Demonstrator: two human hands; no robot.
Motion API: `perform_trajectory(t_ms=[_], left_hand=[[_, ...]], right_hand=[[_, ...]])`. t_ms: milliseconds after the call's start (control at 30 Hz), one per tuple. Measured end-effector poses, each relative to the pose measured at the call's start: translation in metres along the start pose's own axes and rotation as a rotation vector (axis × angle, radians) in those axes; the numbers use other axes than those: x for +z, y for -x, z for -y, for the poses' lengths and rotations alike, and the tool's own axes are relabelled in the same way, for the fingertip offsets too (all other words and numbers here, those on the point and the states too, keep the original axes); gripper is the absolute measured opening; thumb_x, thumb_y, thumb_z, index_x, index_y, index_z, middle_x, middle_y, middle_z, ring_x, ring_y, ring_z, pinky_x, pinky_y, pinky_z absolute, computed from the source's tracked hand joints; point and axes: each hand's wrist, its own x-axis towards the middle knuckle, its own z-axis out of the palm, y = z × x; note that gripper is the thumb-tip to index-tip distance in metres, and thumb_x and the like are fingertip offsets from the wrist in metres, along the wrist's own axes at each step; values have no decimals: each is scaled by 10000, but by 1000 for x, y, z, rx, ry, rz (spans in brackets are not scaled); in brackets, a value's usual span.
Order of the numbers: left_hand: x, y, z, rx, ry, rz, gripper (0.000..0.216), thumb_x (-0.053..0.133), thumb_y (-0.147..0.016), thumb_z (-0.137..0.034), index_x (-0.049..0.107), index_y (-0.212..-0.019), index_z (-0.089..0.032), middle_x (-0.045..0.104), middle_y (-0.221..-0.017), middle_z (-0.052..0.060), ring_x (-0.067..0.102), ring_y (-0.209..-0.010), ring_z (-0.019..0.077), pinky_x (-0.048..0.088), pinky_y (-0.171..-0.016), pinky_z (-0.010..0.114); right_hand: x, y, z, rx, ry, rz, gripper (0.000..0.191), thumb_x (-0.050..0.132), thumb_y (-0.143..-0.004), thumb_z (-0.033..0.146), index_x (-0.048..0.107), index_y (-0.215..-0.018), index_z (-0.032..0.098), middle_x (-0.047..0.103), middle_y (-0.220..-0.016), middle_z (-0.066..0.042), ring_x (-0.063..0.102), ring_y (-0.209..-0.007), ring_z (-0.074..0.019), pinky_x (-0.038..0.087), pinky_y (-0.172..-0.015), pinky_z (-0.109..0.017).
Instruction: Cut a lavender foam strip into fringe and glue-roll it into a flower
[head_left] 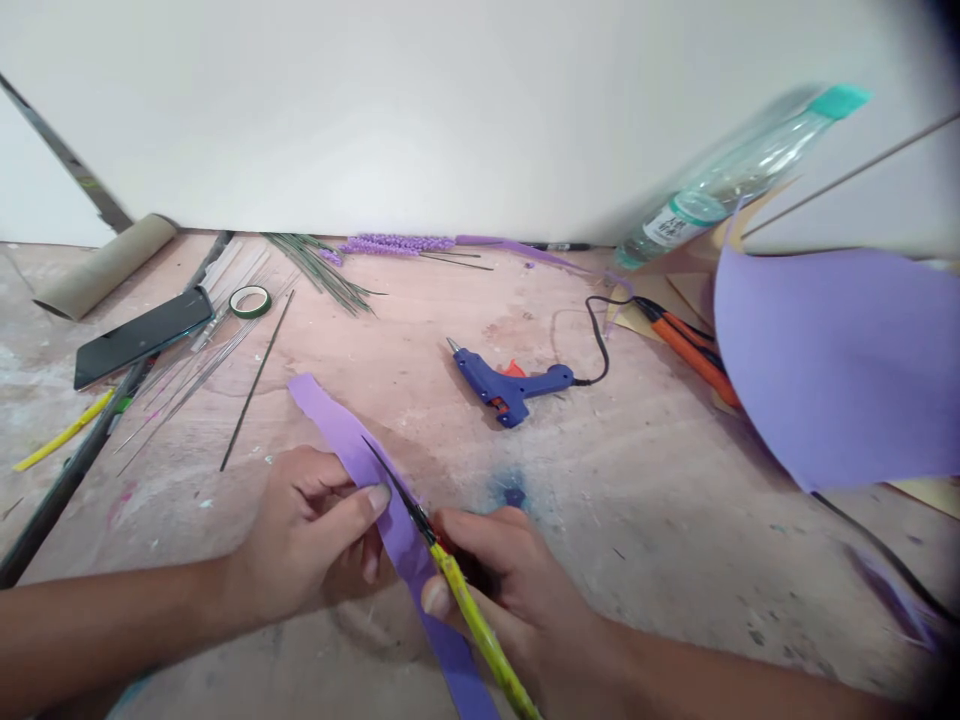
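Note:
A long purple foam strip (337,425) runs from the table's middle down toward me. My left hand (311,540) pinches its edge between thumb and fingers. My right hand (502,590) grips scissors (442,565) with yellow-wrapped handles. The dark blades point up and left and lie across the strip right beside my left thumb.
A blue glue gun (514,385) with a black cord lies mid-table. A large purple foam sheet (840,365), orange-handled pliers (686,345) and a tilted plastic bottle (720,185) are on the right. A phone (142,335), green tape roll (250,301), wires (202,370) and a cardboard tube (105,266) are on the left.

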Motion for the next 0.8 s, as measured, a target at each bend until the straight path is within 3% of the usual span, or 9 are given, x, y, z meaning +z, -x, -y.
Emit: perform_trajectory(t_ms=[267,433,800], left_hand=[[2,4,2,-57,96,16,445,673,-947,-397,684,-593,-128,609,-451,34,492,-378,96,330,-386,189],[5,2,0,-86,151,-6,482,702,-904,-389,598,-507,-136,574,-423,34,487,-379,103,341,-391,198],[-3,-1,-2,-70,67,-70,366,685,-922,-345,705,-630,-125,653,-506,39,547,-425,105,390,-421,179]], right_hand=[[0,1,2,9,-39,4,468,719,-887,486,446,-659,181,322,-588,72,265,-519,-59,232,-456,-206],[0,-1,1,19,31,-26,543,704,-876,580,432,-626,183,310,-555,72,257,-509,-63,207,-457,-227],[2,0,-2,46,33,-32,551,674,-886,593,393,-634,193,291,-575,71,256,-518,-68,199,-448,-224]])
